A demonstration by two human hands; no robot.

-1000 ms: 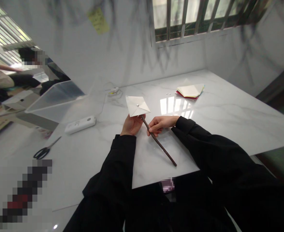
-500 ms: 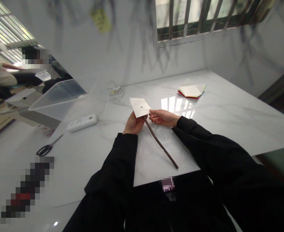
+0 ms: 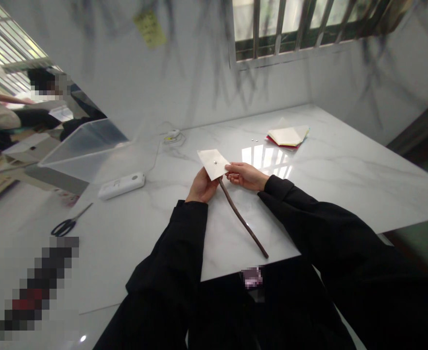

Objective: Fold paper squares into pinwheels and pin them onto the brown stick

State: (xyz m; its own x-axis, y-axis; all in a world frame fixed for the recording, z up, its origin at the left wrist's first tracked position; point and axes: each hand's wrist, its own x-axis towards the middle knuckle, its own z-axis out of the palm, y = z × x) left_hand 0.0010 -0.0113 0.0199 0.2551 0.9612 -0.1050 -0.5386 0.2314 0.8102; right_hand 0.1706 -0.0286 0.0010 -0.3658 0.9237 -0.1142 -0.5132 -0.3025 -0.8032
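Observation:
A white paper square (image 3: 209, 160) with a small shiny stud near its middle is held up above the table. My left hand (image 3: 201, 186) is closed under and behind it, with most of the fingers hidden by the paper. My right hand (image 3: 248, 176) pinches the paper's right corner between thumb and finger, the other fingers curled. From below the paper a thin brown stick (image 3: 241, 217) slants down to the right, towards the table's near edge. Its upper end is hidden behind the paper and my left hand.
Folded coloured paper sheets (image 3: 288, 136) lie at the back right, near two tiny shiny bits (image 3: 254, 140). On the left are a white device (image 3: 122, 185), black scissors (image 3: 68, 224), a clear plastic bin (image 3: 86, 148) and a cable (image 3: 173, 138). Another person (image 3: 2, 109) sits at far left.
The paper square has turned slightly and moved a little right and down, and its right side looks flatter. Both hands keep their hold. The whole view has shifted slightly.

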